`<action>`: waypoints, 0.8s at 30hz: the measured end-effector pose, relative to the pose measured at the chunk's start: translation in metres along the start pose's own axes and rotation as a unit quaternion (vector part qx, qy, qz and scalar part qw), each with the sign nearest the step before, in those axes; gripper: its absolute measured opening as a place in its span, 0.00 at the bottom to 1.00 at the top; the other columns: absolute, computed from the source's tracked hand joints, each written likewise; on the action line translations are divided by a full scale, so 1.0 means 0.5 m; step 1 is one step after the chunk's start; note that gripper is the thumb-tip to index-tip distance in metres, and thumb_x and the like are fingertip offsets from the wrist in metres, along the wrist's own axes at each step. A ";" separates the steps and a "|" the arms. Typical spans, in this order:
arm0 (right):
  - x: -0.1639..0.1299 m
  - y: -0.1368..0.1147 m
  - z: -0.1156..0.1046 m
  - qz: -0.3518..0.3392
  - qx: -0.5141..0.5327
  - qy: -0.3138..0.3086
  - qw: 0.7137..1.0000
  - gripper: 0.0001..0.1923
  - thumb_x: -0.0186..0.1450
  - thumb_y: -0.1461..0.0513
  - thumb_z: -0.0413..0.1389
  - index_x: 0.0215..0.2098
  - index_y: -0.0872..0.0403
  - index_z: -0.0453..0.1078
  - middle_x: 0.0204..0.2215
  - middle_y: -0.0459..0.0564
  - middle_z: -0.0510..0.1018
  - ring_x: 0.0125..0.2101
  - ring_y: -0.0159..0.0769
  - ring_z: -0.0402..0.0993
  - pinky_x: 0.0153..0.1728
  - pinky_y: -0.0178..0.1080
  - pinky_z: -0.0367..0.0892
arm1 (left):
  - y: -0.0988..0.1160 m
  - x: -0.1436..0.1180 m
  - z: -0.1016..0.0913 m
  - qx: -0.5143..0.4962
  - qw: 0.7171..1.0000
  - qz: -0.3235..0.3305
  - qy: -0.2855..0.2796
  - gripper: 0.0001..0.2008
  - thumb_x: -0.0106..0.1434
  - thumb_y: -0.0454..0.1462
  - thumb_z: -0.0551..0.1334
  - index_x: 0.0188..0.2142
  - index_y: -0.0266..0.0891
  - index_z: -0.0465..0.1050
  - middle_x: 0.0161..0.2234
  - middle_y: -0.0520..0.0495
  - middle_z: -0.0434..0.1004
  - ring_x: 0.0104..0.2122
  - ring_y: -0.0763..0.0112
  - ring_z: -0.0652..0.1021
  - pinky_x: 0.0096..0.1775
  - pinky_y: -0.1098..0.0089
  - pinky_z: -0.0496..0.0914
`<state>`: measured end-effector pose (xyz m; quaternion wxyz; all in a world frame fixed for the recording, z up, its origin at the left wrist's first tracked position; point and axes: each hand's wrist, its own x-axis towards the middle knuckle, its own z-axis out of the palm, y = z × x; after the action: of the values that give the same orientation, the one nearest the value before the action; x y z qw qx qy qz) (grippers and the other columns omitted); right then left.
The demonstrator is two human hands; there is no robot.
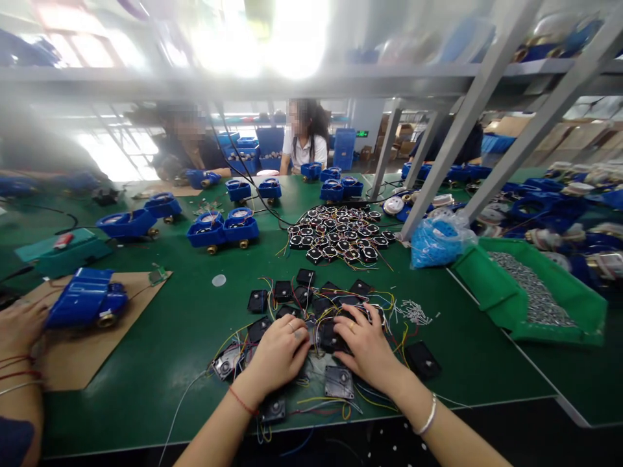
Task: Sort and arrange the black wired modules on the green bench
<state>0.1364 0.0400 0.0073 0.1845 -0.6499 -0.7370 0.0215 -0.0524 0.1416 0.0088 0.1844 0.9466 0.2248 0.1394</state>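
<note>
Both hands are among black square wired modules on the green table. My left hand (pixel 283 347) is closed, fingers curled and thumb near the fingertips; whatever lies in it is hidden. Beside its fingertips, my right hand (pixel 366 340) has its fingers spread over a black square module (pixel 331 338), touching it. Nearer me lies a module with a greyish clear face (pixel 339 383). Another such module (pixel 226 362) is left of my left hand, and a black module (pixel 422 360) lies right of my right hand. Thin coloured wires run between them.
Small white pins (pixel 413 312) lie to the right, before a green bin (pixel 591 311) of metal screws. Farther back are many round-edged black modules (pixel 335 237), blue meter housings (pixel 241 227) and a blue plastic bag (pixel 438 240). At left, a co-worker's hand (pixel 19 327) touches a blue housing (pixel 85 298).
</note>
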 end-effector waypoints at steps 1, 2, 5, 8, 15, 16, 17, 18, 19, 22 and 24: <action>-0.002 -0.002 -0.002 -0.002 -0.014 0.002 1.000 0.20 0.55 0.60 0.68 0.43 0.52 0.69 0.52 0.51 0.68 0.58 0.48 0.50 0.59 0.55 0.36 | 0.007 -0.001 0.001 -0.002 1.000 0.006 0.012 0.09 0.65 0.34 0.52 0.36 0.38 0.70 0.39 0.46 0.72 0.41 0.64 0.70 0.47 0.60 0.67; -0.006 -0.001 -0.008 -0.006 -0.018 0.006 1.000 0.18 0.56 0.58 0.67 0.42 0.51 0.70 0.55 0.50 0.65 0.59 0.48 0.48 0.58 0.55 0.36 | 0.014 -0.001 0.001 -0.010 1.000 0.016 0.021 0.09 0.65 0.33 0.52 0.39 0.39 0.70 0.39 0.46 0.72 0.42 0.64 0.69 0.48 0.60 0.67; -0.027 0.027 -0.041 0.004 0.006 0.048 0.999 0.05 0.64 0.57 0.59 0.38 0.48 0.72 0.52 0.46 0.68 0.55 0.44 0.58 0.56 0.55 0.41 | 0.032 0.001 0.005 -0.031 0.998 0.053 0.032 0.09 0.65 0.33 0.53 0.42 0.40 0.69 0.43 0.46 0.72 0.45 0.64 0.68 0.52 0.61 0.65; -0.060 0.086 -0.074 0.081 0.032 0.130 0.988 0.07 0.68 0.59 0.52 0.38 0.50 0.71 0.42 0.47 0.74 0.44 0.41 0.68 0.50 0.49 0.56 | 0.045 0.013 0.006 -0.029 0.997 0.061 0.024 0.09 0.64 0.33 0.53 0.42 0.39 0.70 0.44 0.46 0.72 0.46 0.63 0.68 0.53 0.60 0.64; -0.111 0.125 -0.068 0.150 0.091 0.053 0.983 0.04 0.64 0.66 0.52 0.35 0.53 0.69 0.36 0.46 0.73 0.38 0.37 0.69 0.41 0.39 0.66 | 0.092 0.089 0.027 0.029 0.998 0.030 -0.038 0.12 0.63 0.35 0.56 0.46 0.38 0.68 0.46 0.44 0.71 0.46 0.60 0.69 0.50 0.59 0.67; -0.106 0.119 -0.063 0.145 0.078 0.041 0.985 0.05 0.64 0.67 0.53 0.36 0.53 0.69 0.37 0.47 0.73 0.39 0.36 0.69 0.42 0.39 0.66 | 0.097 0.103 0.034 0.040 0.998 0.016 -0.038 0.13 0.63 0.35 0.56 0.47 0.37 0.68 0.47 0.42 0.71 0.47 0.58 0.68 0.50 0.58 0.66; -0.099 0.115 -0.058 0.140 0.054 0.031 0.988 0.07 0.63 0.69 0.53 0.38 0.53 0.69 0.39 0.47 0.72 0.40 0.37 0.69 0.44 0.39 0.66 | 0.101 0.117 0.042 0.049 0.998 0.003 -0.037 0.14 0.63 0.35 0.56 0.48 0.35 0.68 0.47 0.41 0.71 0.47 0.57 0.68 0.50 0.57 0.66; -0.091 0.113 -0.054 0.136 0.026 0.021 0.990 0.09 0.62 0.70 0.54 0.39 0.53 0.69 0.41 0.48 0.72 0.42 0.38 0.68 0.46 0.41 0.65 | 0.103 0.130 0.050 0.056 0.998 -0.008 -0.036 0.14 0.63 0.35 0.56 0.48 0.34 0.67 0.47 0.39 0.71 0.47 0.56 0.69 0.50 0.56 0.66; -0.081 0.114 -0.051 0.131 -0.001 0.012 0.991 0.12 0.60 0.72 0.56 0.40 0.54 0.69 0.44 0.49 0.71 0.45 0.39 0.66 0.48 0.42 0.64 | 0.104 0.141 0.058 0.060 0.997 -0.018 -0.036 0.14 0.63 0.35 0.56 0.48 0.33 0.67 0.46 0.38 0.71 0.47 0.55 0.69 0.50 0.55 0.66; -0.054 0.133 -0.046 0.115 -0.032 -0.015 0.993 0.18 0.55 0.73 0.61 0.42 0.55 0.69 0.51 0.54 0.67 0.52 0.44 0.60 0.52 0.46 0.59 | 0.100 0.160 0.077 0.062 0.996 -0.044 -0.036 0.16 0.62 0.36 0.58 0.49 0.34 0.67 0.45 0.39 0.71 0.46 0.58 0.70 0.49 0.59 0.66; -0.043 0.147 -0.044 0.103 -0.028 -0.022 0.994 0.17 0.54 0.73 0.62 0.41 0.55 0.68 0.52 0.54 0.66 0.53 0.44 0.59 0.52 0.46 0.58 | 0.099 0.160 0.083 0.065 0.996 -0.052 -0.035 0.16 0.60 0.37 0.61 0.47 0.36 0.67 0.44 0.42 0.71 0.45 0.60 0.71 0.48 0.62 0.67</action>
<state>0.2148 0.0260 0.0028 0.1471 -0.7263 -0.6706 0.0344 0.0494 0.1269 0.0068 0.1374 0.9478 0.2759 0.0816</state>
